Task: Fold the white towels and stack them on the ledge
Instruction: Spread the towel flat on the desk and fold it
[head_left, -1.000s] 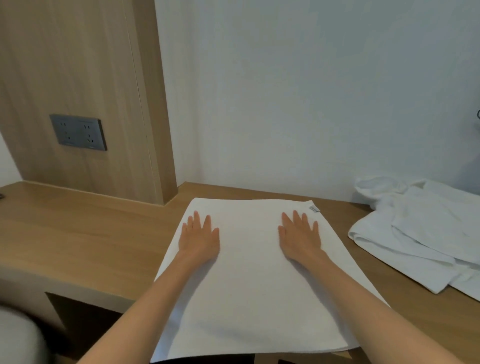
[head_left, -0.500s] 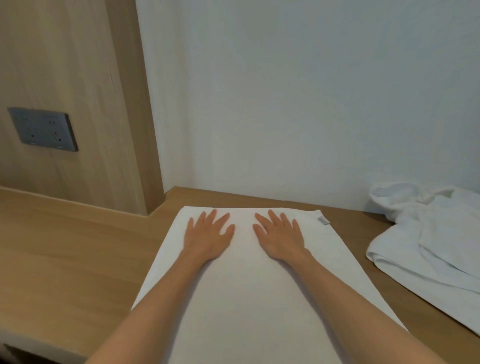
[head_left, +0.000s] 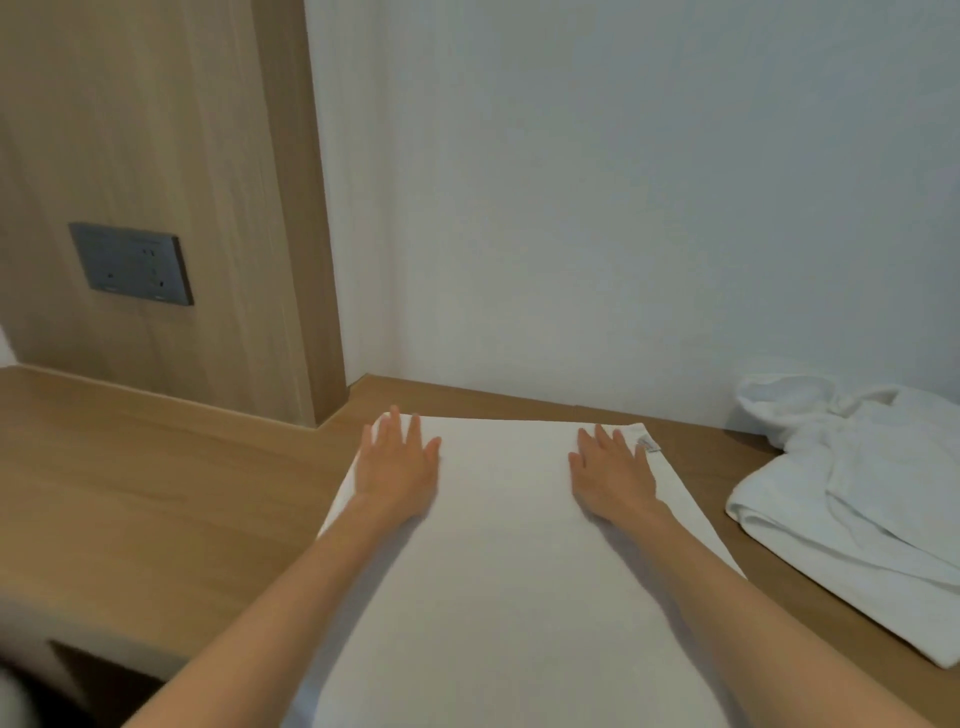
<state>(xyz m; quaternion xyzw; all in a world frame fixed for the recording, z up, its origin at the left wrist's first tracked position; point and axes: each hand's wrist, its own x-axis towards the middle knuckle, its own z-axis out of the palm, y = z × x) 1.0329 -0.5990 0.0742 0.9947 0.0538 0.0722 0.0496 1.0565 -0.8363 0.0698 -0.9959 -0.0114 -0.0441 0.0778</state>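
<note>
Nearest the camera, two bare forearms are seen reaching forward over a white towel, which is spread flat on the wooden ledge. Its near end is cut off by the lower edge of the view. At the lower left, a dark opening is seen below the front edge of the ledge.

Farther along, the left hand is laid palm down at the towel's far left corner, with the fingers straight and slightly spread; nothing is grasped. The right hand is laid flat in the same way near the far right corner, fingers extended and relaxed on the cloth. The two hands are set well apart, with bare towel between them. A small label is seen at the far right corner, just beside the right fingertips.

To the right, apart from the flat towel, a loose pile of white towels is heaped on the ledge against the wall.

Beyond, a wooden panel stands at the left, and a grey socket plate is mounted on it. The plain white wall is seen behind the ledge.
</note>
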